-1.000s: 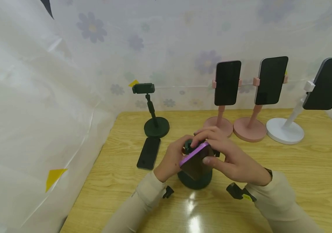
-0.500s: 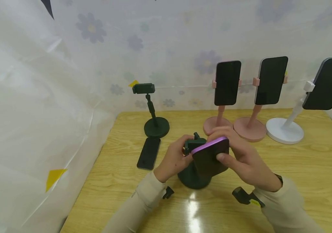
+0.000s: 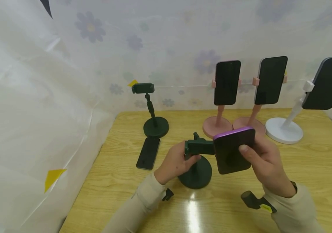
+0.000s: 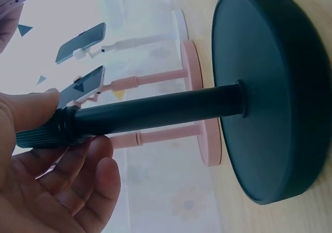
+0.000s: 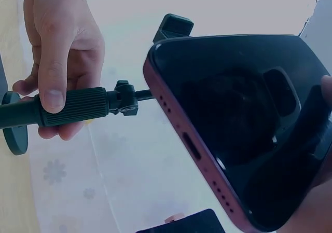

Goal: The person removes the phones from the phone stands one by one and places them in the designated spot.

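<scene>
"What's leftmost?"

"A green stand (image 3: 150,106) near the worktop's (image 3: 110,181) far left corner, no phone in its clamp. A loose phone (image 3: 148,153) lies flat just before its base."

"And the left hand (image 3: 175,163)?"

"Thumb and fingers pinch the ribbed collar (image 5: 85,106) of the nearer stand (image 4: 161,111), presumably to steady it, base down on the worktop."

"Beyond that?"

"Two pink stands (image 3: 217,125) by the far edge, each gripping a dark phone (image 3: 227,83) by its sides, which keeps it raised. In front of them is the purple-edged phone (image 3: 233,153), off the worktop beside the nearer stand's clamp; whether they touch, I can't tell."

"Held how?"

"By the right hand (image 3: 270,168), thumb on the screen, fingers behind, probably to leave its other side free."

"Last?"

"A white stand (image 3: 284,131), toward the far right corner, holding another phone (image 3: 330,83), tilted."
</scene>
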The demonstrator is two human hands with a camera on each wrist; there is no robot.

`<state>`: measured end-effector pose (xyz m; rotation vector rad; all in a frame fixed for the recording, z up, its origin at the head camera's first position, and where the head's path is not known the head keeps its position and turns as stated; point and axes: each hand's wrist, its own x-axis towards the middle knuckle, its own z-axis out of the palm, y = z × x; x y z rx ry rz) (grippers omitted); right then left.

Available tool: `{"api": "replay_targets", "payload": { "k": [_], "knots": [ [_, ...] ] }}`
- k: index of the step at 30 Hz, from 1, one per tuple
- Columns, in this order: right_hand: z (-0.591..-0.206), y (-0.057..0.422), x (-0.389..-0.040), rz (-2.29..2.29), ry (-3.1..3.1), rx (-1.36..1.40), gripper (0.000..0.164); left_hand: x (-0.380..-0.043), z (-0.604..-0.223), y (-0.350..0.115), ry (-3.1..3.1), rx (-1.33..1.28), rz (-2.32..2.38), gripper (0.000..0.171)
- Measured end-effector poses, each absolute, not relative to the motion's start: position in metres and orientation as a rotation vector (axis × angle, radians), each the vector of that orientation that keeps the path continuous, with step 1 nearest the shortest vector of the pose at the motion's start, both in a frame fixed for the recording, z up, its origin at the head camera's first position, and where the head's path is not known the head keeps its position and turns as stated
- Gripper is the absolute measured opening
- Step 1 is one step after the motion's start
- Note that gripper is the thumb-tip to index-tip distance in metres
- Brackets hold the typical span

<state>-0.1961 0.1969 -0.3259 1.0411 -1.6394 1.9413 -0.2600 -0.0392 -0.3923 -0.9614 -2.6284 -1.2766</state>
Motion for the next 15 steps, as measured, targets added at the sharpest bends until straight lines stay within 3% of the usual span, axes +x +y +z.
{"api": "replay_targets", "payload": {
  "k": [15],
  "knots": [
    [-0.3325,0.2023,-0.1907,2.012,-1.629,1.006,0.038,-0.2579,-0.3926,-0.0381,-2.666,-0.960,-1.181,0.018]
  ]
}}
